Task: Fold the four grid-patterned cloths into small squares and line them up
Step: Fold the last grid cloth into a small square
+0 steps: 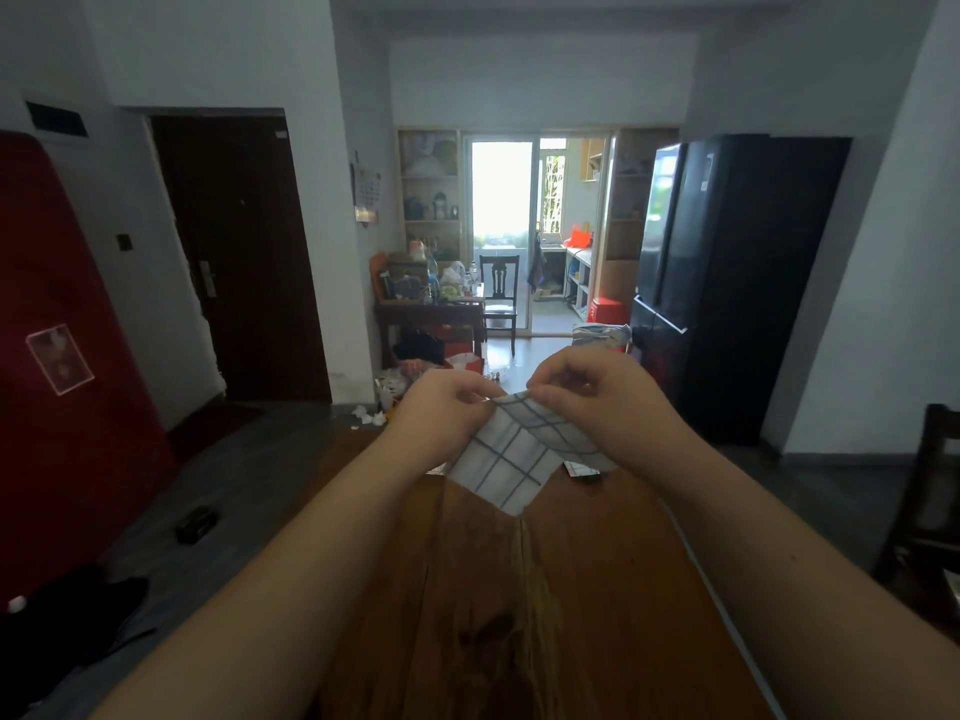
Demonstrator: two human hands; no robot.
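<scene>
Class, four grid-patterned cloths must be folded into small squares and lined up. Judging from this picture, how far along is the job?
Done: no lined-up row shows; only a sliver of another grid cloth lies on the table by the right wrist, its fold unclear. In hand: left hand and right hand pinch one grid-patterned cloth by its top edge above the table. Left: finishing this fold, then lining up.

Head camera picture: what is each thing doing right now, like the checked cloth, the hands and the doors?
grid cloth: held up above the table, hanging from its top edge.
left hand: pinches the cloth's top edge.
right hand: pinches the cloth's top edge.
second cloth: lies on the table, mostly hidden.
brown door: closed.
black fridge: closed.
</scene>
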